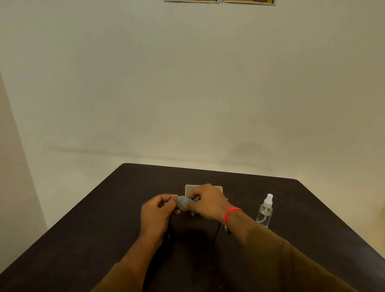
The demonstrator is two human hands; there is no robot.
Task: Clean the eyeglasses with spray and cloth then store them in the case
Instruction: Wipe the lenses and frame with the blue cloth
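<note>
My left hand (pixel 156 214) grips the eyeglasses (pixel 217 229) at their left side; the dark temples hang down toward me and the lenses are mostly hidden behind my fingers. My right hand (pixel 206 202) pinches a small blue-green cloth (pixel 183 201) against the glasses, between both hands. Behind my right hand a pale yellow-green case (pixel 190 188) lies on the table, partly covered. A clear spray bottle (pixel 265 211) with a white nozzle stands upright to the right, apart from both hands.
The dark brown table (pixel 104 218) fills the lower half of the view; its far edge meets a plain pale wall. A red band circles my right wrist (pixel 231 212). Two posters hang at the top of the wall (pixel 220 1).
</note>
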